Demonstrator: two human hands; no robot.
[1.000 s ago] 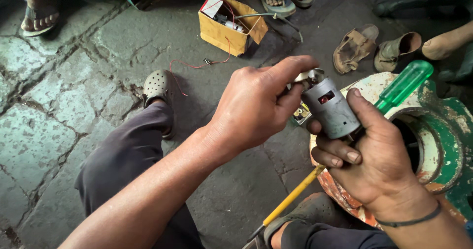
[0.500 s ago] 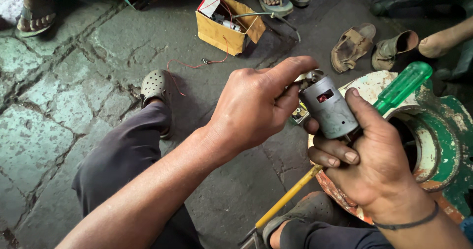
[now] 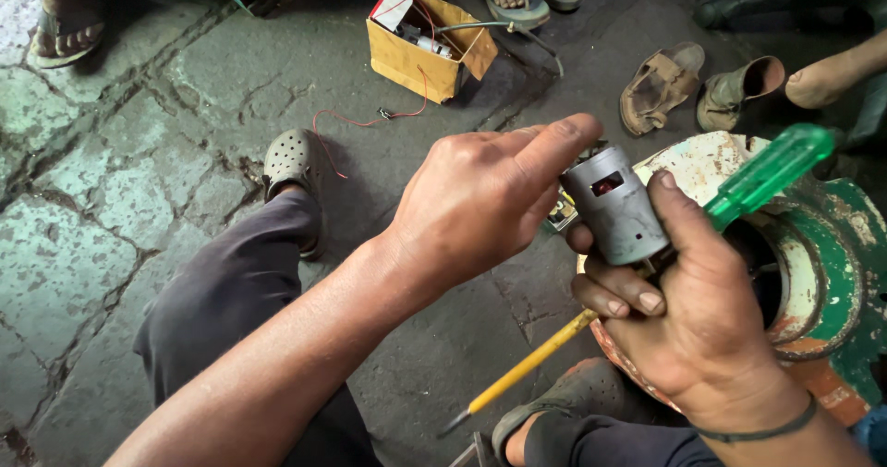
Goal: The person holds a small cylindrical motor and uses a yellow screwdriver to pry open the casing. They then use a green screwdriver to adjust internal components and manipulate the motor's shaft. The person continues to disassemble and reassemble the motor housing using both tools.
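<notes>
We look down on a small grey cylindrical motor [image 3: 614,206] held up above the stone floor [image 3: 139,181], not resting on anything. Our right hand [image 3: 688,324] has it from below and behind: the grip is clenched round the lower half of the can, thumb lying up its right side, fingers curled under its left. The same hand also pins a screwdriver, whose green handle [image 3: 771,173] juts up and to the right past the thumb and whose yellow shaft [image 3: 531,365] runs down and to the left, tip near our foot. So the motor's long axis stands nearly upright, tilted a little toward the top left, while the screwdriver crosses it on a slant.

Our left hand [image 3: 480,204] comes in from the left, its forefinger stretched over the top end of the motor and touching its upper rim; the rest of its fingers are folded, and we cannot tell whether they pinch anything behind the can. It is the hand nearer the motor's top end; the right owns the body.

Just behind the right hand sits a round, rusty green-and-white housing [image 3: 818,273] on the floor. Farther off, near the top edge of the floor, a yellow cardboard box [image 3: 420,56] holds wires and parts, with worn sandals [image 3: 661,84] to its right.
</notes>
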